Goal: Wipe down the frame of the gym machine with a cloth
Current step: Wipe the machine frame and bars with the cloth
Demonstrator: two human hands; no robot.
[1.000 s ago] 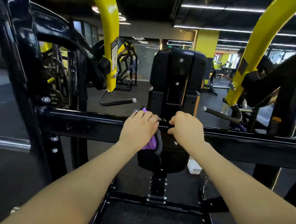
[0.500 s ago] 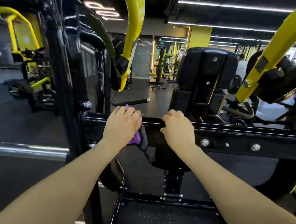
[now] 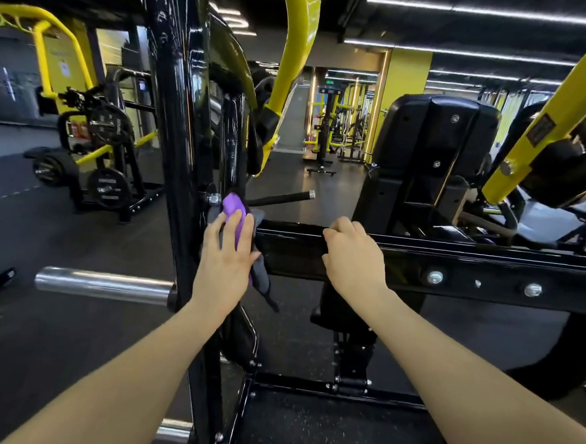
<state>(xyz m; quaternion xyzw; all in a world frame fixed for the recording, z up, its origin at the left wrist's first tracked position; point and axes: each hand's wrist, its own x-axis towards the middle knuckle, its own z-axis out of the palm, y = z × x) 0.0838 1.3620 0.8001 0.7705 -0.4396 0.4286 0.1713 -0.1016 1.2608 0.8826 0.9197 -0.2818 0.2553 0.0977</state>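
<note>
Left hand flat, fingers straight, pressing purple-and-grey cloth against the corner where black crossbar meets upright post of the frame. Right hand curled over the crossbar's top edge, gripping it. Cloth tail hanging below the bar. Steel peg left of post.

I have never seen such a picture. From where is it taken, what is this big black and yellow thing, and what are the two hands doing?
The picture comes from a camera worn on a person's head, looking forward and down, so the two bare arms are the person's own. The place is a gym. In front stands a weight machine: a black frame with a horizontal bar, an upright post and yellow arms. The left hand presses a purple and grey cloth where bar and post meet, wiping it. The right hand grips the bar's top edge, holding nothing else.
</note>
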